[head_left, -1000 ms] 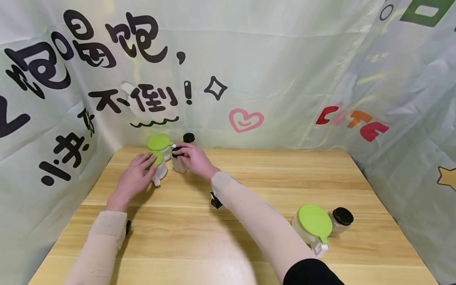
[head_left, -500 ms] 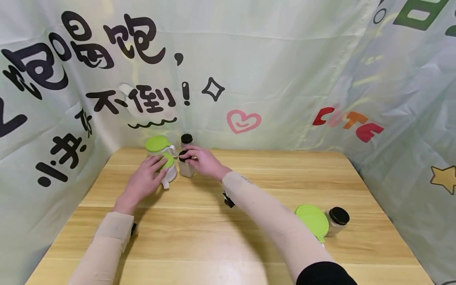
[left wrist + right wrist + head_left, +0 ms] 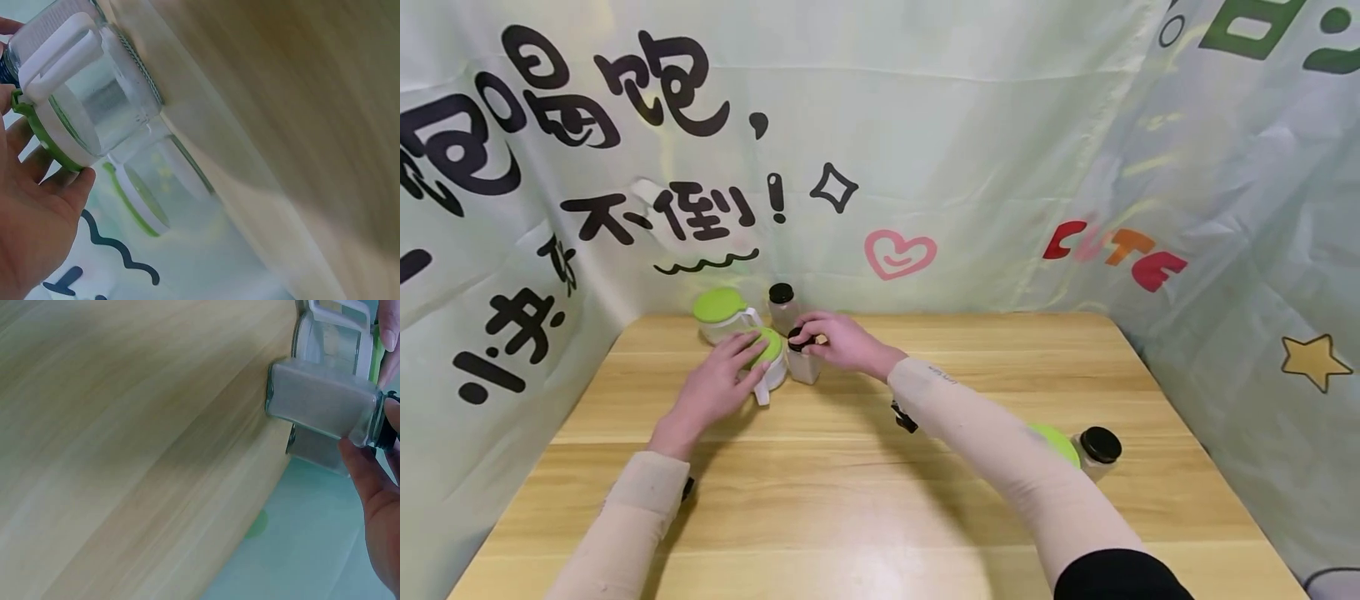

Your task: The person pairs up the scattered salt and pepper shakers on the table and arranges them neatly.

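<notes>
My left hand (image 3: 718,379) grips the lime-green lid of a clear glass seasoning jar (image 3: 112,106) with a white handle, its fingers spread around the rim. Close beside that jar stands a square glass shaker bottle (image 3: 322,400) with a black cap, filled with something pale. With thumb and fingers, my right hand (image 3: 842,340) pinches the bottle near its cap. Both items stand upright on the wooden table (image 3: 842,467). Behind them are another green-lidded jar (image 3: 718,307) and a second black-capped bottle (image 3: 782,310), which neither hand holds.
At the right of the table, a third green-lidded jar (image 3: 1057,442) is partly hidden by my right forearm. Another black-capped bottle (image 3: 1099,450) stands just right of it. A printed cloth (image 3: 985,167) hangs along the back and sides of the table.
Both hands have moved right and slightly nearer, bringing the front green-lidded jar and black-capped bottle along. The rear jar and bottle stay behind. My right forearm now covers more of the right-hand jar.
</notes>
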A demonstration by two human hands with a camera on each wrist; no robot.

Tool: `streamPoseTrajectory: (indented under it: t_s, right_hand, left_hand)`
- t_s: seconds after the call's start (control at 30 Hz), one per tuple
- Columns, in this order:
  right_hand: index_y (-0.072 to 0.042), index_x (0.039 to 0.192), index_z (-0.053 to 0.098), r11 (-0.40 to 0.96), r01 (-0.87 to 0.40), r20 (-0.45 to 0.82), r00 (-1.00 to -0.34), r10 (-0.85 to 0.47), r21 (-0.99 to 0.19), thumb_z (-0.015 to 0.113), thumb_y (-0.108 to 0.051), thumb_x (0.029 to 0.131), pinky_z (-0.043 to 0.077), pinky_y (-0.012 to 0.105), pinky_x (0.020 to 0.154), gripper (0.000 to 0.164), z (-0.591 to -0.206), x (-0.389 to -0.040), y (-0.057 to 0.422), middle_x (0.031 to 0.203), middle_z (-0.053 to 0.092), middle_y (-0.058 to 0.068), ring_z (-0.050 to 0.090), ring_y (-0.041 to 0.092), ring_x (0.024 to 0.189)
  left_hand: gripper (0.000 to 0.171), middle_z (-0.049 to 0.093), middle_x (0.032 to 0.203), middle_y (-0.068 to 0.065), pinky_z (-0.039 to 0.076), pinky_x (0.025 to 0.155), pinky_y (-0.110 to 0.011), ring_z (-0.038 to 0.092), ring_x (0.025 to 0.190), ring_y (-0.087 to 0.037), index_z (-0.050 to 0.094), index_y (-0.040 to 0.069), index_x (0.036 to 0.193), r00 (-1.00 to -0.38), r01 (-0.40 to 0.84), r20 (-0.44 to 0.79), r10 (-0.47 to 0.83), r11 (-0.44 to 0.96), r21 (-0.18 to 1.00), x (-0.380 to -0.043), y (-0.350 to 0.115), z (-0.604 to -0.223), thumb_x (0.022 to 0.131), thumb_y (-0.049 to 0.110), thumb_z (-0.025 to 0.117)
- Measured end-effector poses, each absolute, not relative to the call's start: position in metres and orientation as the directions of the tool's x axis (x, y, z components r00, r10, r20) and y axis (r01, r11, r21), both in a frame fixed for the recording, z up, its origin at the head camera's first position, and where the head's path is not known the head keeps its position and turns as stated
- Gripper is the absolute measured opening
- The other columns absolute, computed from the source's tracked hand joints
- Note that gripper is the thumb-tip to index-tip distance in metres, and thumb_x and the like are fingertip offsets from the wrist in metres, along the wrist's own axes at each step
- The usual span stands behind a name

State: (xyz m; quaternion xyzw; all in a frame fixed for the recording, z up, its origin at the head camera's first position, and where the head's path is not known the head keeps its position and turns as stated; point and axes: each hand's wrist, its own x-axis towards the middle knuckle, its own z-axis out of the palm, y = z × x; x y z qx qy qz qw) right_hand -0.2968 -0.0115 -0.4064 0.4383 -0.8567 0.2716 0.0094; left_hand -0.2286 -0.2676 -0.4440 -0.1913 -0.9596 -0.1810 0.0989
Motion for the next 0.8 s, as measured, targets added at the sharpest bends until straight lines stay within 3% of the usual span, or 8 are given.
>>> streamPoseTrajectory:
  t_s: [0.27, 0.53, 0.8]
  right_hand:
    - [-0.007, 0.118, 0.077, 0.451, -0.786, 0.228, -0.574, -0.787, -0.422, 0.075, -0.008, 0.096, 0.051, 0.033, 0.108, 0.021, -0.397, -0.287, 0.009, 0.137, 0.065, 0.014, 0.061, 0.028, 0.127]
    - [-0.006, 0.114, 0.078, 0.431, -0.785, 0.170, -0.546, -0.821, -0.445, 0.076, -0.003, 0.094, 0.055, 0.026, 0.099, 0.021, -0.388, -0.276, 0.029, 0.134, 0.065, 0.014, 0.063, 0.027, 0.123]
    - [-0.007, 0.109, 0.077, 0.417, -0.772, 0.102, -0.521, -0.847, -0.480, 0.076, -0.002, 0.094, 0.054, 0.025, 0.102, 0.016, -0.382, -0.266, 0.050, 0.133, 0.064, 0.011, 0.063, 0.026, 0.123]
  left_hand:
    - [0.053, 0.042, 0.163, -0.015, 0.035, 0.115, -0.070, 0.031, 0.151, -0.044, 0.053, 0.012, 0.153, -0.897, 0.428, 0.262, 0.357, 0.849, 0.310, -0.226, -0.256, -0.444, 0.108, 0.040, 0.055]
    - [0.053, 0.047, 0.160, -0.012, 0.043, 0.110, -0.067, 0.038, 0.148, -0.041, 0.056, 0.013, 0.151, -0.871, 0.478, 0.278, 0.404, 0.828, 0.294, -0.218, -0.246, -0.443, 0.106, 0.041, 0.059]
    - [0.053, 0.051, 0.157, -0.010, 0.051, 0.103, -0.064, 0.046, 0.140, -0.037, 0.061, 0.016, 0.147, -0.841, 0.533, 0.294, 0.454, 0.788, 0.308, -0.204, -0.228, -0.440, 0.103, 0.045, 0.063]
